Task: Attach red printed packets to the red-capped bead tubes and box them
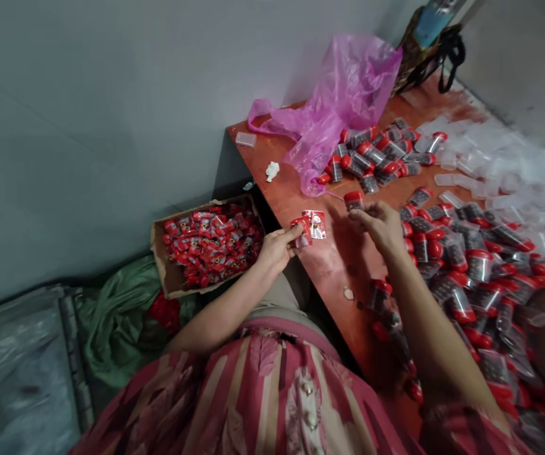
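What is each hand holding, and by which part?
Left hand: a red packet, by its edge. Right hand: a red-capped jar, below the cap.

Red tabletop (276, 183) with red-lidded containers (479, 265)

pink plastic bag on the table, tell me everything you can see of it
The plastic bag is bright pink to violet, thin and see-through like film, with shiny highlights and many creases. It lies crumpled and unfilled-looking at the table's far side, its largest part bunched up near the grey wall. One narrow strip reaches left along the edge, another part runs toward the person. Its right side borders the red-capped containers. Neither hand touches it.
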